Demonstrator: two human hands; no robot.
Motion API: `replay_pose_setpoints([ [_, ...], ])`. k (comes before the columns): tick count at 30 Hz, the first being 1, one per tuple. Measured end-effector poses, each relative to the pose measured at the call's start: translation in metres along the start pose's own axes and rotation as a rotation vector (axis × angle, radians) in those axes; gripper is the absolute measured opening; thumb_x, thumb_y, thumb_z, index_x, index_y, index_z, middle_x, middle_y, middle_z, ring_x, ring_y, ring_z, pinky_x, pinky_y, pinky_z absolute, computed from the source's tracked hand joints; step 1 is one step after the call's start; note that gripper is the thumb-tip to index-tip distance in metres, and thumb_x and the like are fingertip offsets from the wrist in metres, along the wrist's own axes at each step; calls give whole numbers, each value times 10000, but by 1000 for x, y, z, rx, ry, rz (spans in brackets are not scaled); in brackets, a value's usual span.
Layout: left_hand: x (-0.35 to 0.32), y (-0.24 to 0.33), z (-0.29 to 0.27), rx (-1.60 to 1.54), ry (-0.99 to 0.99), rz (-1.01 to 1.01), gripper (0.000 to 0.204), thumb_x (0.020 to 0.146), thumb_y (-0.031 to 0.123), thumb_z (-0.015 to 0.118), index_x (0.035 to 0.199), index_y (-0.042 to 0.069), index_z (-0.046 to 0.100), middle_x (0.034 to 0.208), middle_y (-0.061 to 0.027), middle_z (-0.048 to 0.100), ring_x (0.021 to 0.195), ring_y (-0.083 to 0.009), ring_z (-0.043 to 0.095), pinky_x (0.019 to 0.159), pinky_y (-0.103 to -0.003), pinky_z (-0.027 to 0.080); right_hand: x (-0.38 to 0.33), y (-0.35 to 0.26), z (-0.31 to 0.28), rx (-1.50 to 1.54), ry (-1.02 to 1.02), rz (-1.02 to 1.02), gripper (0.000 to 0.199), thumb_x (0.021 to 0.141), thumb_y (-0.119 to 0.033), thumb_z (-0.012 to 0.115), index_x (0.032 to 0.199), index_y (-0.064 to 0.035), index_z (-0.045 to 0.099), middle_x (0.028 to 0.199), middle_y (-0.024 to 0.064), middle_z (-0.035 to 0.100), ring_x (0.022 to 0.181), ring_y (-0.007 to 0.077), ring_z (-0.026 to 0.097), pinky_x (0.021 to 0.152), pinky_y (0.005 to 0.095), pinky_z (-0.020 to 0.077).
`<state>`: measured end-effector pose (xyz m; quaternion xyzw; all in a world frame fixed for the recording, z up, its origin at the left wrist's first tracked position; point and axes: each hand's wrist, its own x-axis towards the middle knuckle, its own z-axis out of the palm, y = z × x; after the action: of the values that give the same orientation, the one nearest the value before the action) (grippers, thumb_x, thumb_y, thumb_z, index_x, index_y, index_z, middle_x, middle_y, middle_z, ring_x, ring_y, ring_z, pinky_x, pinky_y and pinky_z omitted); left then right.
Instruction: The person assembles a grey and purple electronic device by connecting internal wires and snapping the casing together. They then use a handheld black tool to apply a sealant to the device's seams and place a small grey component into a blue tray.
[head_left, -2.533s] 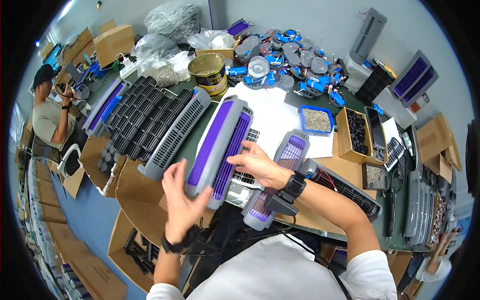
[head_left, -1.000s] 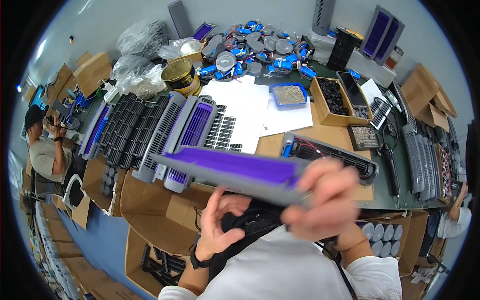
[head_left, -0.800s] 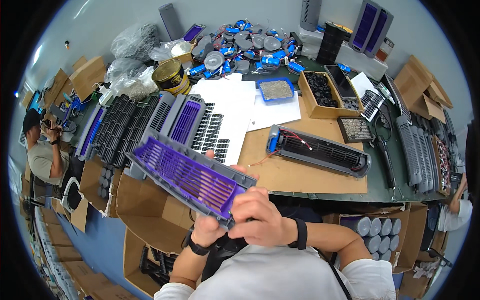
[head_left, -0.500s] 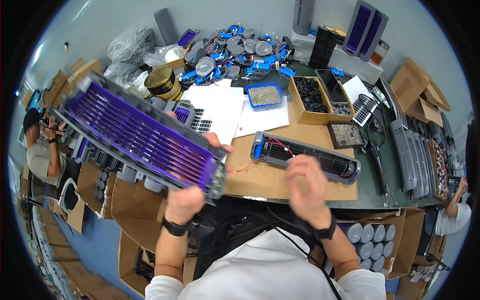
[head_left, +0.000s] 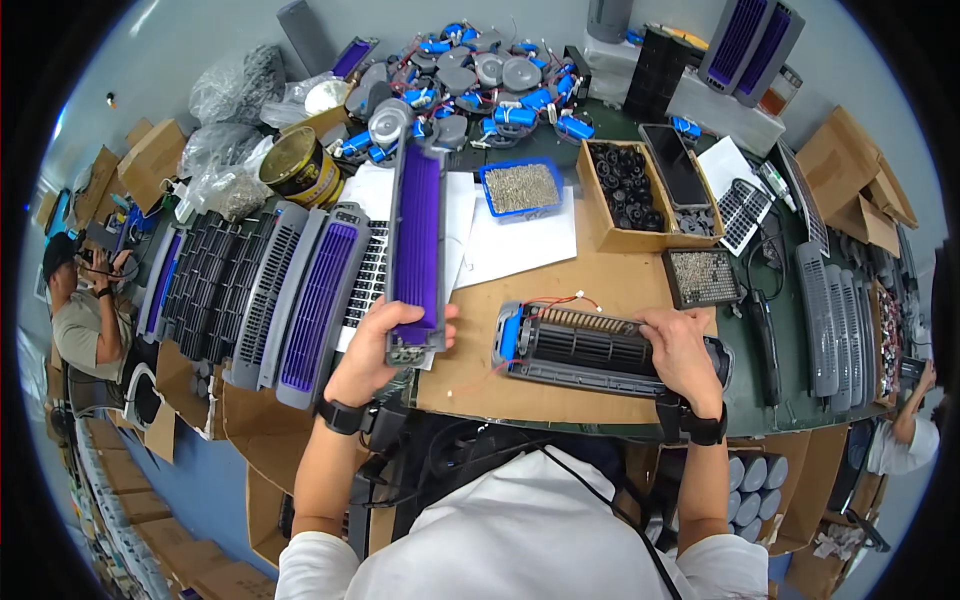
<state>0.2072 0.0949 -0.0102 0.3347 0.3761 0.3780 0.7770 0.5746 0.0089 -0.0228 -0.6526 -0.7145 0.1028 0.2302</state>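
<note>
My left hand is closed around the lower end of a long grey housing cover with a purple slotted inside, held upright above the white paper. Over the cardboard mat lies a second grey fan housing. It contains a black ribbed fan roller, a blue battery at its left end and thin red wires. The fingers of my right hand are closed on this housing's far edge near its right end; their tips are partly hidden. A loose red wire trails off its left end onto the mat.
Purple-grey covers and black rollers line the left. A blue tray of screws and a box of black parts stand behind the mat. An electric screwdriver lies right. Batteries with round grey parts heap at the back.
The cover in my left hand has turned from slanting to upright, uncovering the row of parts on the left. My right hand has moved right onto the fan housing, which has shifted and turned slightly.
</note>
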Motion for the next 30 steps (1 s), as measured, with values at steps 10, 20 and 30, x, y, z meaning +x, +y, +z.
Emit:
replay_pose_setpoints([
  [10,-19,0,23,1188,243,603,724,778,63,683,1453,65,419,1401,-126,388,1021,-202,542,886,-328,470,2,-104,11,210,66,-214,426,691,-102,780,1092,-115,637,1043,85,564,930,269,569,774,391,426],
  [20,5,-27,36,964,-289,206,630,944,150,614,1502,34,345,1384,-137,385,939,-165,560,836,-281,485,13,-111,49,817,169,-56,110,838,41,618,901,10,704,850,109,674,787,206,672,652,281,534],
  [30,-6,-34,62,1050,-88,261,743,790,64,729,1460,24,411,1199,-145,495,843,-190,605,738,-291,593,10,-103,43,290,23,-169,239,765,-103,748,986,-50,675,730,54,531,675,244,531,640,368,342],
])
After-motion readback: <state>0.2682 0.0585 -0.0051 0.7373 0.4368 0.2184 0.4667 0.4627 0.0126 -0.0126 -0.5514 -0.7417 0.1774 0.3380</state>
